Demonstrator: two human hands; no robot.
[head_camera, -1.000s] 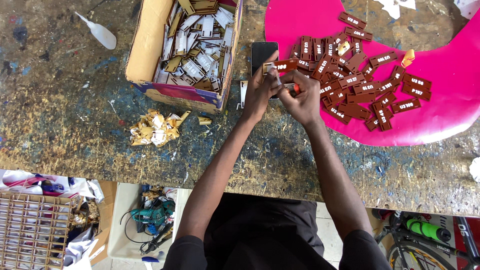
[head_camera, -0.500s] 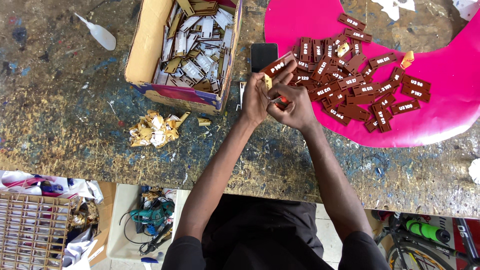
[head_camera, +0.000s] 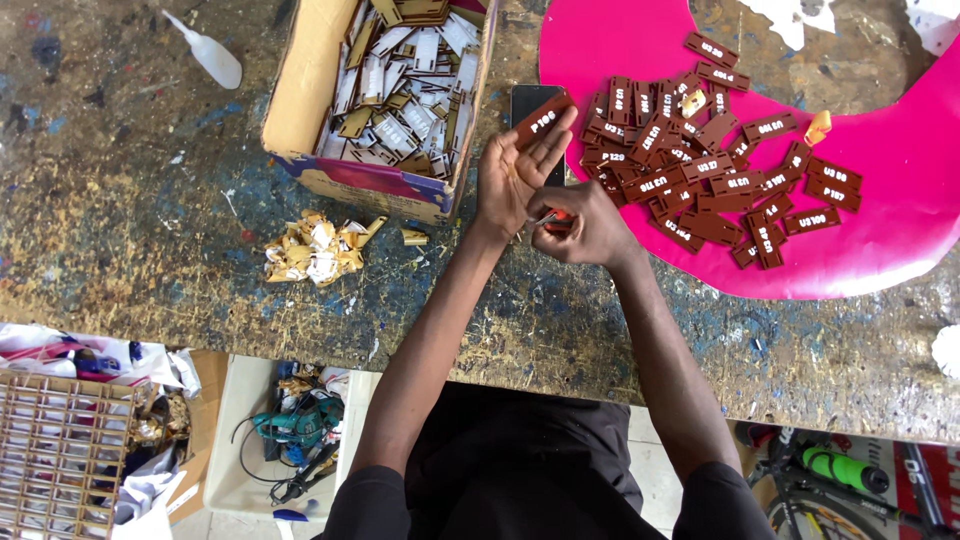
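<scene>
1. A brown rectangular tag (head_camera: 541, 117) with white lettering is held at the fingertips of the left hand (head_camera: 512, 176), whose palm is turned up and whose fingers are stretched rather than curled.
2. The right hand (head_camera: 583, 225) is closed around a small tool with an orange-red handle (head_camera: 556, 218); its thin metal tip is laid against the left palm.
3. The held tag is seen above a dark phone (head_camera: 528, 100) that lies flat on the workbench (head_camera: 130, 230), just left of the pink sheet.
4. A heap of like brown tags (head_camera: 705, 175), each marked in white, is spread over the curved pink sheet (head_camera: 900, 190) to the right of the hands; one small yellow-orange scrap (head_camera: 818, 127) is lying among them.
5. An open cardboard box (head_camera: 305, 90) is placed at the upper left of the hands; it is filled with pale and brown flat pieces (head_camera: 410, 90), and a pink panel is seen on its near side.
6. A pile of crumpled yellowish peelings (head_camera: 312, 248) is found just below the box, on the paint-stained bench.
7. A white squeeze bottle (head_camera: 208, 52) is laid on its side at the far left.
</scene>
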